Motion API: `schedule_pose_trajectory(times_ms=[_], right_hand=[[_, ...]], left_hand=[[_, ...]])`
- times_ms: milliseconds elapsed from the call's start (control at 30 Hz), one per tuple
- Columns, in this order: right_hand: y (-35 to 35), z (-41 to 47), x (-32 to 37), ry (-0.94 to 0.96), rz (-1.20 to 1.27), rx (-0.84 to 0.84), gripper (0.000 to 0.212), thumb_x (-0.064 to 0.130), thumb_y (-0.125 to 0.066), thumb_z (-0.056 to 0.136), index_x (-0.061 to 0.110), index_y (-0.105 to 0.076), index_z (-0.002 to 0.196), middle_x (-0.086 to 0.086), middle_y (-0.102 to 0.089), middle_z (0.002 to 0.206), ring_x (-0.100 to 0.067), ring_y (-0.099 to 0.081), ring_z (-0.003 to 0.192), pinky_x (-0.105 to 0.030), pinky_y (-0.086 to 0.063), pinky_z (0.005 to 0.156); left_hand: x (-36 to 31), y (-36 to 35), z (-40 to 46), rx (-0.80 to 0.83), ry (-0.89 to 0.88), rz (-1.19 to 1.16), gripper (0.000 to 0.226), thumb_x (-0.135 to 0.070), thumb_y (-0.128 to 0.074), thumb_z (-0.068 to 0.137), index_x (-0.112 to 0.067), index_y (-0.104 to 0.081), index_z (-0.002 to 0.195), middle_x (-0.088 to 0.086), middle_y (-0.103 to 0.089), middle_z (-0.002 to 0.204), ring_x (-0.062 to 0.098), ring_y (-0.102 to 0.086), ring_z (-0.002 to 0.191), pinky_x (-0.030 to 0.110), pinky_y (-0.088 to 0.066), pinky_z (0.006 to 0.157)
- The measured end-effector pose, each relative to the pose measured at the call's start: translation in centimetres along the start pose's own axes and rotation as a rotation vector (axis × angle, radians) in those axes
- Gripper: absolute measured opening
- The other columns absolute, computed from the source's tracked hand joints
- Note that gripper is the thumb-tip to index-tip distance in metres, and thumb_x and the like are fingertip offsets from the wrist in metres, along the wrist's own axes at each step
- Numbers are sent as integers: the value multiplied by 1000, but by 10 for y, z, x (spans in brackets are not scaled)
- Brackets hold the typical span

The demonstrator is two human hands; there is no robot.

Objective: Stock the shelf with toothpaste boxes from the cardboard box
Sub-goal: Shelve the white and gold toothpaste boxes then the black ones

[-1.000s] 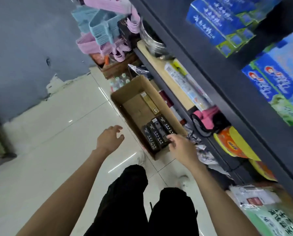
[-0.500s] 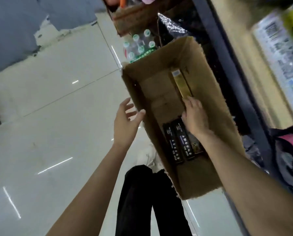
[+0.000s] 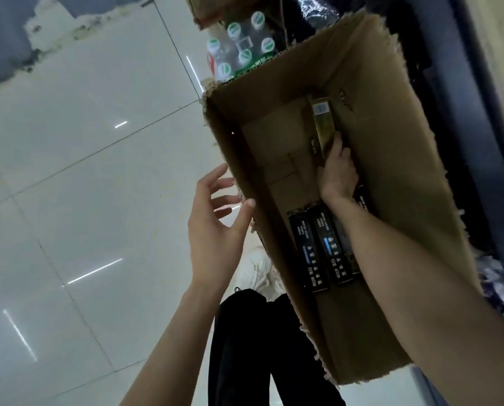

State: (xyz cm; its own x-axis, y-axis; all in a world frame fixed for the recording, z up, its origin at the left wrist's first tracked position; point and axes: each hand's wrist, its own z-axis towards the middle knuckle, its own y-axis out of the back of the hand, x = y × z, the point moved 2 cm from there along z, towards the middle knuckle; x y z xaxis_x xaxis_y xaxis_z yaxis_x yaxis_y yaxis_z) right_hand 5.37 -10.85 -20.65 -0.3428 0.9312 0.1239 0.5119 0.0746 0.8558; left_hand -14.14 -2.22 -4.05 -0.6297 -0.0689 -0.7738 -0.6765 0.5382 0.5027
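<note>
reaching into the cardboard box (image 3: 391, 148), right grip (image 3: 338, 174) clasps gold toothpaste box (image 3: 323, 124) — left grip (image 3: 215, 227) spread, empty.

The cardboard box (image 3: 391, 159) stands on the floor (image 3: 83, 171). Inside it, three toothpaste boxes (image 3: 326, 247) lie side by side toward 6 o'clock, and one toothpaste box (image 3: 322, 124) lies toward 12 o'clock against the 3 o'clock wall. A pack of bottles (image 3: 239, 45) sits beyond the box at 11 o'clock.

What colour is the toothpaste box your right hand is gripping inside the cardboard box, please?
Gold toothpaste box, with a white barcode label at its far end, seen in the head view.
</note>
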Motion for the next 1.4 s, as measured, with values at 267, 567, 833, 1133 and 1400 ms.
schedule_pose_trajectory(times_ms=[267, 567, 833, 1133, 1400], right_hand=[[114, -135, -3, -54, 683, 30, 65, 6, -71, 80, 21, -42, 136, -1, -51, 136, -17, -46, 128, -28, -34, 104], [268, -322, 1, 222, 650, -181, 66, 33, -75, 74, 22, -46, 133, 7, -53, 132, -12, -46, 125, -29, -39, 104], [380, -442, -38, 251, 890, -300, 28, 27, -54, 92, 30, -56, 120, 14, -58, 119, 0, -55, 110, -23, -46, 93], [406, -510, -77, 33, 1145, -480, 29, 15, -54, 95, 25, -54, 122, 10, -61, 119, 2, -59, 96, -9, -45, 81], [428, -543, -137, 29, 1162, -590, 44, 18, -58, 93, 32, -42, 131, 17, -51, 123, 11, -55, 103, -5, -43, 81]], left_hand=[[-59, 8, -23, -8, -33, 55, 51, -24, -64, 88, -21, -42, 135, -11, -46, 134, 5, -44, 122, 16, -37, 101], [-195, 36, -121, 600, 309, -503, 76, -44, -75, 70, -34, -36, 135, -3, -58, 123, 9, -61, 108, 33, -51, 90], [-275, 116, -182, 852, 224, -510, 56, -37, -65, 75, -25, -49, 127, 8, -67, 111, 22, -67, 94, 36, -55, 76], [-310, 124, -239, 1132, -37, -150, 60, -35, -67, 75, -38, -46, 132, 2, -67, 116, 24, -64, 105, 41, -49, 88], [-331, 90, -312, 1327, 57, -111, 22, -28, -46, 93, -15, -62, 101, -1, -74, 77, 13, -69, 69, 31, -48, 70]])
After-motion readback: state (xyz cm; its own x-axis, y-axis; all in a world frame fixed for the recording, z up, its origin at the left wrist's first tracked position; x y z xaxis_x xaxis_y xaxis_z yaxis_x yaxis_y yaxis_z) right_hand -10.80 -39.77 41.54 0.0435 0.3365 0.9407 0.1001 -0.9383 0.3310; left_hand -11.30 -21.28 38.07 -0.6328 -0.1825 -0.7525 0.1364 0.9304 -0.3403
